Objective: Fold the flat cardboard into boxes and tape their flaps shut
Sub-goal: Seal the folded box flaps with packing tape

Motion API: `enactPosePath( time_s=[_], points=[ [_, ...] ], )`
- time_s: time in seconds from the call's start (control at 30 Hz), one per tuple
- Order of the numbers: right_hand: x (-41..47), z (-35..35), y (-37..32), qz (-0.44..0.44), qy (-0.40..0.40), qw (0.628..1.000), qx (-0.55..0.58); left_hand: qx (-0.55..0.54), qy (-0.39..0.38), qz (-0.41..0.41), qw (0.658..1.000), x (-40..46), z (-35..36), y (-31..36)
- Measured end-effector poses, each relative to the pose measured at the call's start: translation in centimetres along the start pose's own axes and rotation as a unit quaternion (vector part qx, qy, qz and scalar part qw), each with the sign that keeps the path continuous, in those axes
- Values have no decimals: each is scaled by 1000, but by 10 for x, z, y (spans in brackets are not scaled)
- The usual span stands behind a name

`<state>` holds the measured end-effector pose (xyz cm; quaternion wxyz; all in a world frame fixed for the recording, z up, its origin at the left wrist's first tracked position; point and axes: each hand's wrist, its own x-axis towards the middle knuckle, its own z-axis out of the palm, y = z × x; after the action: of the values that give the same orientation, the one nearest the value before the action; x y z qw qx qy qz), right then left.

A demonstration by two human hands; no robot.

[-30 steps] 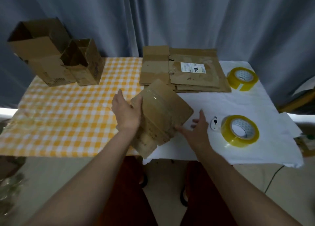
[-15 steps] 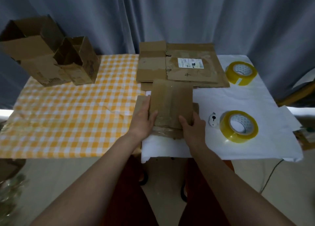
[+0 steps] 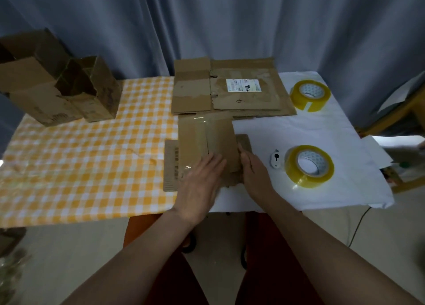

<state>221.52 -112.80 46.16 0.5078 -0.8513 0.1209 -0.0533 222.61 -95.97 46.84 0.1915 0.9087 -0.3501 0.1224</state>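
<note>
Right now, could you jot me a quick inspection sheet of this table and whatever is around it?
Surface: table, yellow checked cloth left, white cloth right.
Job's things: flat cardboard piece under both hands; flat cardboard stack; two folded boxes; two tape rolls.
Clutter: small white object.
Hands: left hand flat on the piece; right hand at its right edge.
Cables: dark cable.
Surroundings: grey curtain.

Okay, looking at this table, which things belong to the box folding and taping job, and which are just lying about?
For the job:
brown flat cardboard piece under both hands
stack of flat brown cardboard
two yellow-tinted clear tape rolls
folded brown boxes

Lying about:
small white object
black cable
</note>
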Motion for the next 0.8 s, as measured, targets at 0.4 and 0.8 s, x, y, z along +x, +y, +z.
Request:
enactPosePath(
  time_s=[0.4, 0.8],
  points=[
    [-11, -112, 91, 122, 43, 910, -394, 68, -172, 26, 982, 7, -5, -14],
    [-39, -86, -2, -108, 24, 989, -93, -262, -131, -205, 934, 63, -52, 32]
  ],
)
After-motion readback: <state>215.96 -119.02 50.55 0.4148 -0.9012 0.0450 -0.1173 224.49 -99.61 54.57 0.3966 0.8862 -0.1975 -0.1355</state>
